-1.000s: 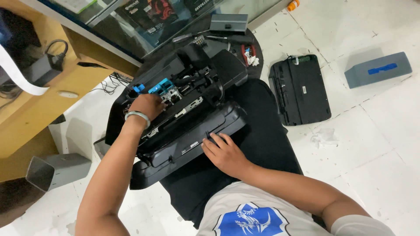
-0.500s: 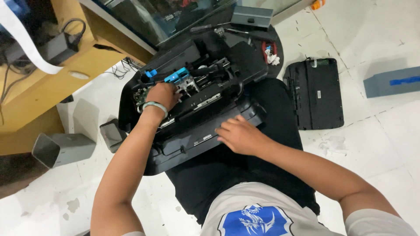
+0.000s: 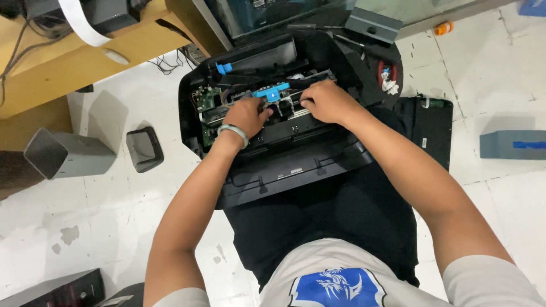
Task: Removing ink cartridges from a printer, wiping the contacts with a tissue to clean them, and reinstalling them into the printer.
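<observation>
An opened black printer (image 3: 296,165) rests on my lap, its cover off and its insides bare. A blue carriage part (image 3: 272,92) sits in the middle of the mechanism, with a green circuit board (image 3: 205,101) at the left end. My left hand (image 3: 245,116), with a pale band on the wrist, presses into the mechanism just left of and below the blue part. My right hand (image 3: 324,101) is curled on the metal rail right of the blue part. What the fingers grip is hidden.
A black printer cover (image 3: 429,133) lies on the white tiled floor to my right, a grey box (image 3: 512,144) beyond it. A grey panel (image 3: 62,153) and a small black tray (image 3: 145,149) lie left. A wooden desk (image 3: 62,68) stands at upper left.
My right hand has left the printer's front tray edge and moved up into the mechanism beside the blue part. My left hand stays in the mechanism. The view has swung so the printer sits squarer.
</observation>
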